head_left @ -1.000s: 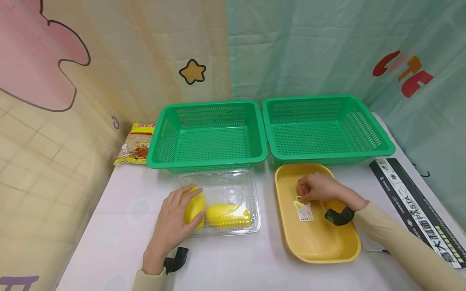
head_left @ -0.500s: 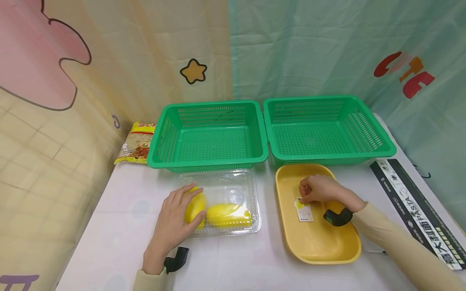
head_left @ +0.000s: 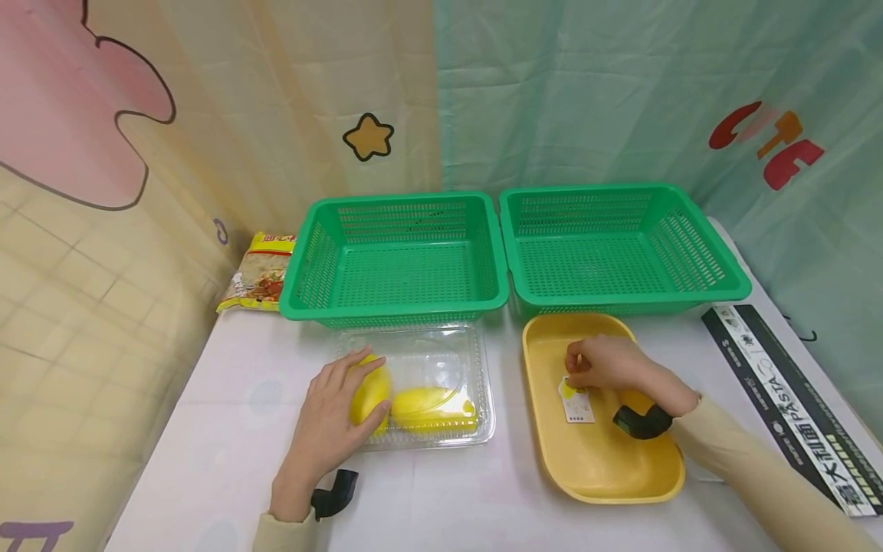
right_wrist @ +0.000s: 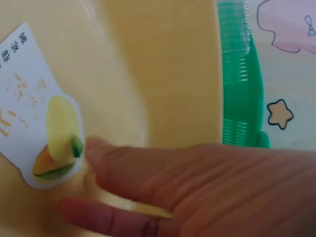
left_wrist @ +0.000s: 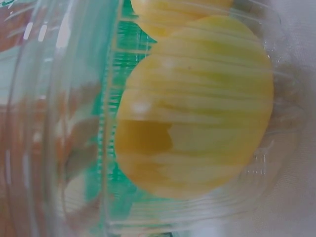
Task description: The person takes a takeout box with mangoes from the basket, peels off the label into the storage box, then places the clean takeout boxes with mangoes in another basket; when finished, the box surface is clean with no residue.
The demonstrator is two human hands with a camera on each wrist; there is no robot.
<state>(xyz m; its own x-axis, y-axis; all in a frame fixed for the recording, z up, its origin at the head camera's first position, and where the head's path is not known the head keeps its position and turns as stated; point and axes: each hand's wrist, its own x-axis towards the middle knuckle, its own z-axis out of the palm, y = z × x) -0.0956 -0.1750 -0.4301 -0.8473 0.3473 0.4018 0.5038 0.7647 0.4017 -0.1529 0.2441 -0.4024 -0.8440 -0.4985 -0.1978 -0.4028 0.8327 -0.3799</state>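
My left hand rests with spread fingers on the left side of a clear plastic clamshell box. Inside it are two yellow mangoes; through the plastic, the left wrist view shows one mango large and close. At right, my right hand reaches into a shallow yellow tray. A white label with printed fruit lies there. In the right wrist view my thumb is right at the printed fruit on the label, with the forefinger apart below it.
Two green mesh baskets stand side by side behind the box and tray. A packet of seasoning lies left of them. A long dark pasta box lies along the right table side. Curtains hang close behind.
The left hand stays on the box. My right hand has shifted very slightly, its fingers still beside the label, which keeps its place in the tray.
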